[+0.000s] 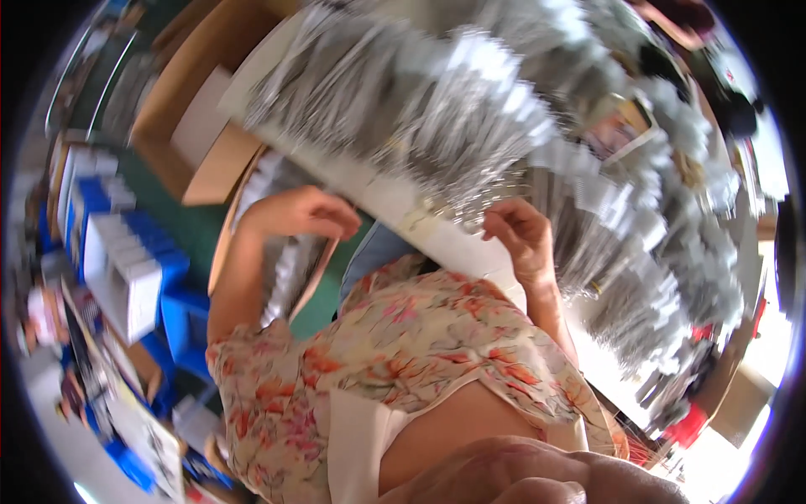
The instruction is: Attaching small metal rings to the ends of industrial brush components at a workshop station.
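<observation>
Over an open carton at the table's near edge hangs my left hand (309, 215), fingers loosely bent and apart, with nothing visible in them. Silvery packs (290, 269) fill that carton (312, 286). My right hand (522, 237) is raised at the table's edge, its fingers half curled and slightly spread. Its fingertips are close to the lower ends of a heap of thin silvery strips in clear wrapping (478, 109); whether they touch is blurred. Nothing shows in that hand.
More silvery bundles (604, 227) lie along the white table (369, 181) to the right, with a small picture card (621, 130) among them. A large open cardboard box (201, 101) stands at the far left. Blue and white bins (126, 260) and other people are further left.
</observation>
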Available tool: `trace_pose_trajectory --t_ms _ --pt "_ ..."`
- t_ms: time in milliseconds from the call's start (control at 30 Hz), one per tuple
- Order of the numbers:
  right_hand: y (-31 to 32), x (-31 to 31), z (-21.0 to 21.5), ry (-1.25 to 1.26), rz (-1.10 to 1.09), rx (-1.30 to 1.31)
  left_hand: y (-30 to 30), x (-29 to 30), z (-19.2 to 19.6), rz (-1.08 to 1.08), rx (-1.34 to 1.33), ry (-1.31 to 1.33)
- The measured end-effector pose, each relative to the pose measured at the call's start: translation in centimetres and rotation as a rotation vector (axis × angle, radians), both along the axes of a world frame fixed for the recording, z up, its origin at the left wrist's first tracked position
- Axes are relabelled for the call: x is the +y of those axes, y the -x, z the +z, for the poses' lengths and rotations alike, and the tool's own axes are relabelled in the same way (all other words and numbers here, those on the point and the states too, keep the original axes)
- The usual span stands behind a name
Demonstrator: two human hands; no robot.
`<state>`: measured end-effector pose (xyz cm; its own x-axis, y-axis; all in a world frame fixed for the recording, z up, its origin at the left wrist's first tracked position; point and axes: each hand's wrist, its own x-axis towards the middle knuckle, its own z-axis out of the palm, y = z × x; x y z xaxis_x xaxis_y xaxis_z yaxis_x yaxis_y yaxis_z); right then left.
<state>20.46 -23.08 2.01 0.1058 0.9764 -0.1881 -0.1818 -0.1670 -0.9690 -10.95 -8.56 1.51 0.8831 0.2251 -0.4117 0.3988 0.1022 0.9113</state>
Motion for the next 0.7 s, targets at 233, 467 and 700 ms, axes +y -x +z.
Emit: trace_pose_trajectory --t_ms 233,467,700 --pt "-7.0 -1.3 5.0 -0.208 -0.224 -0.037 -14.7 14.8 9.9 0.277 -0.202 -0.420" --pt "-21.2 -2.4 8.6 -0.094 -0.440 -0.666 -25.6 29.5 0.5 0.624 0.366 -0.793" --pt "-35.2 1.9 4.8 0.133 -0.446 -0.960 -25.5 29.8 -0.4 0.793 0.171 -0.559"
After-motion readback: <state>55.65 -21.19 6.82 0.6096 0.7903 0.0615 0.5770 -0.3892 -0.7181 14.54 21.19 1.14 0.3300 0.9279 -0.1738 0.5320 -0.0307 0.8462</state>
